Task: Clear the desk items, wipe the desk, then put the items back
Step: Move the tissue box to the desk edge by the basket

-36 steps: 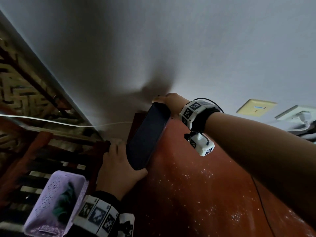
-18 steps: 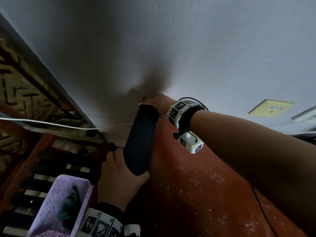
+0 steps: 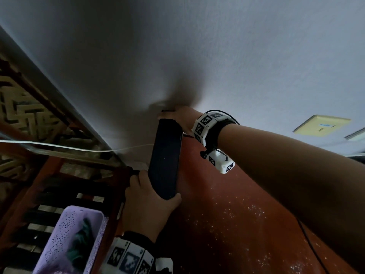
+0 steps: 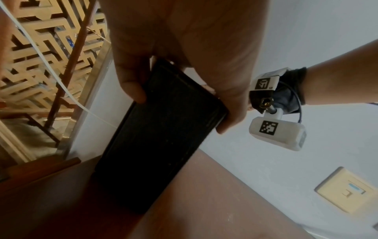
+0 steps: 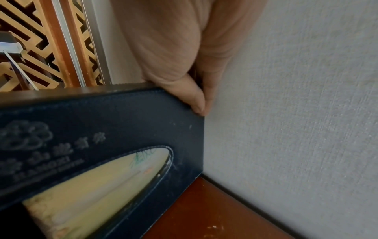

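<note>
A black tissue box [image 3: 165, 159] with an oval opening [image 5: 98, 177] sits at the far left corner of the red-brown desk [image 3: 227, 214], its far end against the white wall. My left hand [image 3: 150, 192] grips the near end, thumb on one side and fingers on the other [image 4: 231, 113]. My right hand [image 3: 175, 116] holds the far end, with its fingertips [image 5: 199, 103] pinched between box and wall. In the right wrist view the box's lower corner meets the desk.
A purple perforated basket [image 3: 69, 240] stands low at the left, beside the desk. A white cable [image 3: 59, 145] runs left across a wooden lattice screen [image 3: 23, 107]. Wall sockets [image 3: 322, 125] sit at the right. A thin black cable [image 3: 312, 248] crosses the dusty desk.
The box has swung from slanted to nearly straight along the desk's left edge and moved closer to the wall. Both hands keep their hold.
</note>
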